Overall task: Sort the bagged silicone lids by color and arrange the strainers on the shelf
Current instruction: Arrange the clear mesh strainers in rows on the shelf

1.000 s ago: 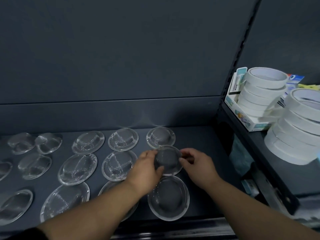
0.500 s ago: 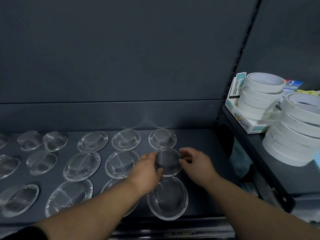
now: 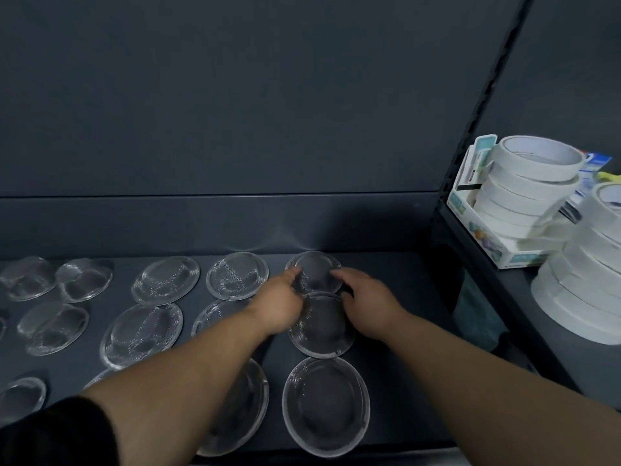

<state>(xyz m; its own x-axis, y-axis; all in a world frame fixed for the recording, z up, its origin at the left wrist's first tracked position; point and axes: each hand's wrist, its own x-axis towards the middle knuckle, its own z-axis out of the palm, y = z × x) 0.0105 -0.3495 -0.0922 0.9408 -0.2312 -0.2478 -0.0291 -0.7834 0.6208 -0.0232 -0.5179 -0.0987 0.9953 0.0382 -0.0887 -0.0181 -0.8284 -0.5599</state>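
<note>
The left hand and right hand reach to the rear of the dark shelf. They meet at the back strainer in the rightmost column, one hand on each side. The left fingertips are at its left rim and the right fingertips at its right rim. Blur hides whether they pinch the rim or only touch it. This strainer sits near the shelf's back wall.

Just in front of it, rim close against rim, lies the middle strainer, between the two wrists. Nearer still is the front strainer, between the forearms. More strainers lie in rows to the left, and the left forearm covers parts of two of them. A black sleeve shows at the lower left corner.

On a higher neighbouring shelf to the right, tape rolls are stacked in a white box. A second stack stands just beside it, nearer the camera.
</note>
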